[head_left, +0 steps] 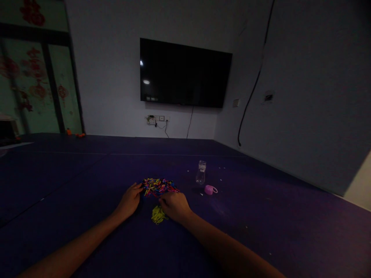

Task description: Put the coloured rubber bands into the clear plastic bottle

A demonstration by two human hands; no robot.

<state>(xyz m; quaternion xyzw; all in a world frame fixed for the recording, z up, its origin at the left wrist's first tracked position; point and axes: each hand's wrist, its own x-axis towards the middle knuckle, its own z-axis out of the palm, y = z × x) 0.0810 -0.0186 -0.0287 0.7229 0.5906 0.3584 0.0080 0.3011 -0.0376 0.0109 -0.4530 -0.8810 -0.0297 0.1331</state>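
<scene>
A mixed heap of small coloured bands, which look like rubber hair ties, lies on the dark purple-blue floor. My left hand rests at the heap's left edge, its fingers stretched out and touching the bands. Along the heap's near right side, my right hand is closed with the fingertips curled down; whatever they pinch, if anything, is hidden. Just beside it, nearer to me, is a smaller pile of yellow bands. To the right stands a clear bottle without a lid, and a pink cap with a loop lies by it.
White scraps are scattered on the floor around the bottle. A television hangs on the far wall above sockets and cables. A black cable runs down the right wall. Small orange objects lie near the glass door.
</scene>
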